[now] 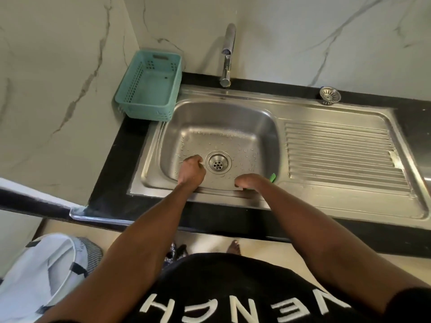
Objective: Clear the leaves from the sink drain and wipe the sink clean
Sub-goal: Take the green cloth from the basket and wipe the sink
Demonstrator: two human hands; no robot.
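The steel sink [233,97] has water drops across its basin floor. Its round drain [218,163] is uncovered, and I see no leaves in or around it. My left hand [191,170] is curled into a fist on the basin floor, just left of the drain; nothing shows in it. My right hand [250,181] presses down at the basin's front right, closed over a sponge [272,177]. Only the sponge's green tip and a pale edge under the fingers are visible.
A metal drain strainer [329,95] lies on the black counter behind the ribbed drainboard [338,155]. A teal plastic basket [151,89] stands at the sink's back left. The faucet [227,54] rises behind the basin. A white bag [39,276] sits on the floor, lower left.
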